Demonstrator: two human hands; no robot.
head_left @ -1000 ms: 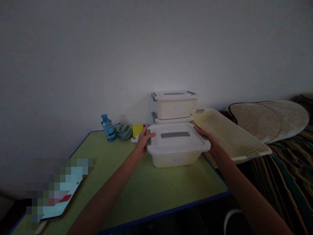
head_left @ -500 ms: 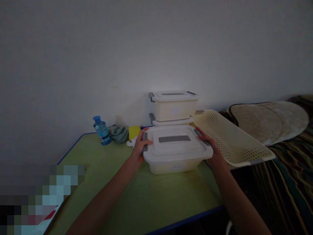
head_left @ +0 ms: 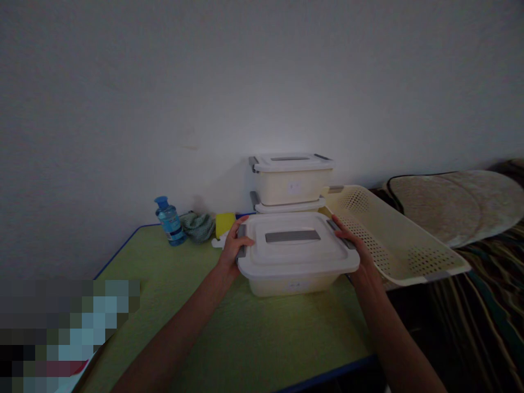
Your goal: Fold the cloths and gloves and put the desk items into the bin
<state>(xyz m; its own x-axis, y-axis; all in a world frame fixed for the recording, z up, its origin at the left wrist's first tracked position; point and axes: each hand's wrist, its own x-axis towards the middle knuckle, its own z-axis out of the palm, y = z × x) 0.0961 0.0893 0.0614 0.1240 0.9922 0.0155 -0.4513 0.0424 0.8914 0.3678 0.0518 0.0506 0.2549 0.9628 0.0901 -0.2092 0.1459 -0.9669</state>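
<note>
A cream storage box with a white lid (head_left: 295, 256) and a grey lid handle is in the middle of the view, above or on the green table (head_left: 164, 284); I cannot tell whether it touches the top. My left hand (head_left: 234, 245) grips its left end at the grey latch, thumb over the lid. At the right end my right hand (head_left: 358, 248) holds the other latch side, with its lower fingers hidden. Directly behind, two similar lidded boxes stand stacked, the upper box (head_left: 292, 183) on the lower box (head_left: 290, 207), which is mostly covered from sight.
To the right lies a cream perforated basket (head_left: 393, 234). Beyond it rests a rolled beige bundle (head_left: 454, 204) on striped fabric (head_left: 491, 305). A blue bottle (head_left: 170, 224), a grey-green cloth (head_left: 199, 226) and a yellow item (head_left: 225, 225) stand at the table's back left.
The view has shifted slightly, so most things sit a little lower in it. Both hands keep their hold on the box, which shows no clear movement over the table.
</note>
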